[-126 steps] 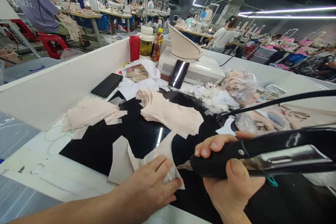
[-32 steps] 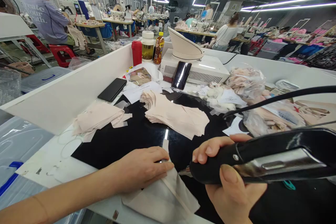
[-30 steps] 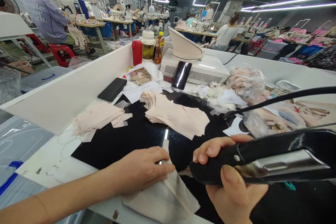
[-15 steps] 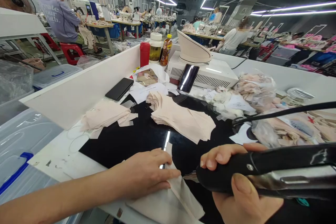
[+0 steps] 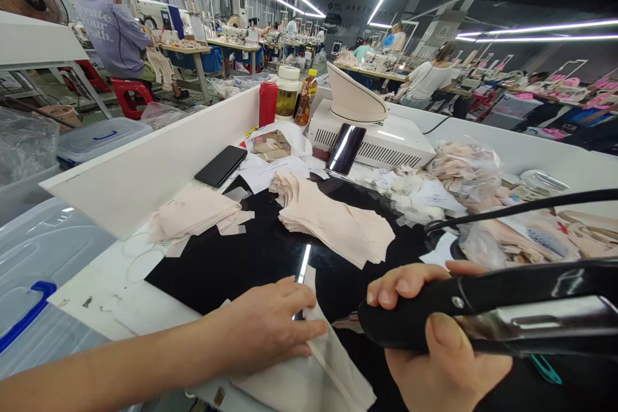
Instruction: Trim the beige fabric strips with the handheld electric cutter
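My left hand (image 5: pixel 270 325) lies low over a pale beige fabric piece (image 5: pixel 333 367), its fingers curled and pinching the fabric's folded upper edge. The fabric lies on a glossy black surface near the front edge. My right hand (image 5: pixel 439 347), to the right, is wrapped round a black hand-held tool (image 5: pixel 502 290) with a shiny metal lever-like strip along its side. My thumb rests by this strip. The tool's far right end lies out of view. Beyond my hands, a stack of cut fabric pieces (image 5: pixel 335 219) and a smaller fabric pile (image 5: pixel 196 214) lie on the black surface.
A black cable (image 5: pixel 521 206) arches over bagged fabric (image 5: pixel 466 170) at right. A propped phone (image 5: pixel 346 149) leans on a white machine (image 5: pixel 371 135). A flat dark phone (image 5: pixel 221 165) lies by the left wall. Behind stand a red bottle (image 5: pixel 267 105) and two other containers. Co-workers sit farther off.
Both hands and the tool stay almost in place; the right hand and tool have shifted very slightly left. The fabric under my left hand has altered a little in its folds.
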A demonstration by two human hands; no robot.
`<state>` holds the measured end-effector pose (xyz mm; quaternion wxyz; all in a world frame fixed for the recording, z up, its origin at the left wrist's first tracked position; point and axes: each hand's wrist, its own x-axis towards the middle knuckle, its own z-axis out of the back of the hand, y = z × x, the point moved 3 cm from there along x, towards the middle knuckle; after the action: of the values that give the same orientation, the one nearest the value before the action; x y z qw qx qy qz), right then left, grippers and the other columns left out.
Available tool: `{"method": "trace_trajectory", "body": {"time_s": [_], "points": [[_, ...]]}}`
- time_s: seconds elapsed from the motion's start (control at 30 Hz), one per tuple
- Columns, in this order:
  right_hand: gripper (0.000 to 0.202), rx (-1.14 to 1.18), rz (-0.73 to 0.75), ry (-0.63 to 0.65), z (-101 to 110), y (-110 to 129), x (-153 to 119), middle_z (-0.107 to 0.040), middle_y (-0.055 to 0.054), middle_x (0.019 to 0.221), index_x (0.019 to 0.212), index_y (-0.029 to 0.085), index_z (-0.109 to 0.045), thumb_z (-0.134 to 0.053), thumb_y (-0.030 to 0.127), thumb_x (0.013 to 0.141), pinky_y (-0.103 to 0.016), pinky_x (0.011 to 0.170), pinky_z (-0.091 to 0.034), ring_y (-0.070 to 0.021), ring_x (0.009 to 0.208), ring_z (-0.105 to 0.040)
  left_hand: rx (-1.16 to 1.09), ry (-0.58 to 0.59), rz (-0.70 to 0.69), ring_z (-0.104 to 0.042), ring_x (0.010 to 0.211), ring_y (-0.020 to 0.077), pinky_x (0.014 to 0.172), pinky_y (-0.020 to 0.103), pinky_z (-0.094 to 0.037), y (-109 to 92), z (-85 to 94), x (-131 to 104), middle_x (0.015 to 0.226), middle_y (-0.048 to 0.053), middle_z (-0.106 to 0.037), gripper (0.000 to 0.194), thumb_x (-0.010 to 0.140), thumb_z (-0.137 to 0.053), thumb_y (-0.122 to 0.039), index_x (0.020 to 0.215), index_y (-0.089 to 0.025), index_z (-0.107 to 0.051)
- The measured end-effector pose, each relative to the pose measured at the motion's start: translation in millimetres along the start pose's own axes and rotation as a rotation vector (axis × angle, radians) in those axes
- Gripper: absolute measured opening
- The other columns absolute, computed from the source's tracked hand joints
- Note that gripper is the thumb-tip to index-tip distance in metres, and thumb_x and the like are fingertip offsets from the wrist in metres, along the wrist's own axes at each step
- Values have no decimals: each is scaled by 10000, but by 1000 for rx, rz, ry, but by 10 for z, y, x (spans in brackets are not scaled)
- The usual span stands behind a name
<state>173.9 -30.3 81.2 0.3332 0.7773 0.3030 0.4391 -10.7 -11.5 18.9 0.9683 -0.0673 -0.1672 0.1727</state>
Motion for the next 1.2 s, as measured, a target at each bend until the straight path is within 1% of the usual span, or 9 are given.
{"method": "trace_trajectory", "body": {"time_s": [0.13, 0.27, 0.43, 0.53, 0.63, 0.73, 0.83, 1.07, 1.2], "points": [[375, -7, 1, 11, -30, -31, 5, -664, 41, 761, 1128, 264, -639, -867, 333, 839, -304, 534, -596, -148, 594, -623, -14, -6, 6, -647, 1047, 235, 1057, 382, -549, 3, -30, 0, 1205, 110, -624, 333, 1010, -748, -378, 1284, -210, -660], [327, -7, -20, 20, -55, -39, 12, -673, 40, 756, 1109, 262, -641, -845, 291, 854, -306, 538, -603, -148, 595, -634, -29, -7, 14, -650, 1073, 242, 1063, 390, -544, 5, -56, -1, 1209, 120, -623, 303, 1037, -709, -372, 1289, -210, -665], [326, -6, -9, 5, -70, -71, 42, -663, 50, 743, 1095, 267, -632, -840, 311, 847, -303, 518, -590, -148, 570, -628, -39, 6, 18, -643, 1071, 238, 1054, 389, -553, 6, -28, -2, 1186, 101, -623, 304, 1025, -728, -359, 1278, -206, -657], [322, -14, 4, 36, -77, -120, 34, -657, 45, 776, 1121, 272, -618, -821, 307, 873, -310, 543, -593, -151, 598, -642, -39, 21, 26, -644, 1078, 246, 1032, 396, -574, 0, -1, -2, 1198, 96, -620, 326, 1011, -744, -335, 1293, -207, -642], [291, -23, -15, 70, -96, -166, 12, -653, 39, 803, 1148, 278, -601, -779, 273, 918, -316, 568, -597, -146, 616, -642, -68, 31, 42, -651, 1080, 245, 1055, 420, -572, -5, 6, -11, 1192, 87, -620, 330, 1010, -739, -294, 1312, -214, -632], [284, -13, -18, 64, -119, -196, 10, -648, 40, 814, 1159, 274, -593, -764, 269, 932, -315, 580, -600, -142, 626, -646, -94, 12, 48, -653, 1079, 248, 1085, 446, -558, 1, 6, -33, 1188, 84, -620, 335, 1007, -739, -270, 1317, -213, -628], [320, 27, -9, 49, -141, -234, 27, -655, 45, 832, 1182, 273, -587, -780, 283, 927, -307, 602, -600, -136, 632, -659, -122, -16, 47, -647, 1067, 246, 1060, 425, -572, 19, 14, -55, 1181, 82, -618, 319, 1007, -738, -259, 1302, -208, -628], [380, 59, -22, 57, -199, -309, 4, -666, 46, 861, 1206, 293, -566, -811, 325, 917, -287, 609, -596, -128, 647, -653, -160, -7, 31, -619, 1023, 235, 932, 360, -605, 35, 40, -56, 1178, 97, -608, 223, 1059, -645, -231, 1274, -180, -616], [358, 71, -23, 25, -227, -313, -1, -670, 56, 834, 1185, 282, -570, -810, 325, 924, -265, 627, -609, -114, 643, -661, -170, 2, 21, -613, 1073, 252, 972, 388, -601, 30, 55, -59, 1192, 110, -604, 232, 1083, -587, -219, 1310, -172, -601]]}}
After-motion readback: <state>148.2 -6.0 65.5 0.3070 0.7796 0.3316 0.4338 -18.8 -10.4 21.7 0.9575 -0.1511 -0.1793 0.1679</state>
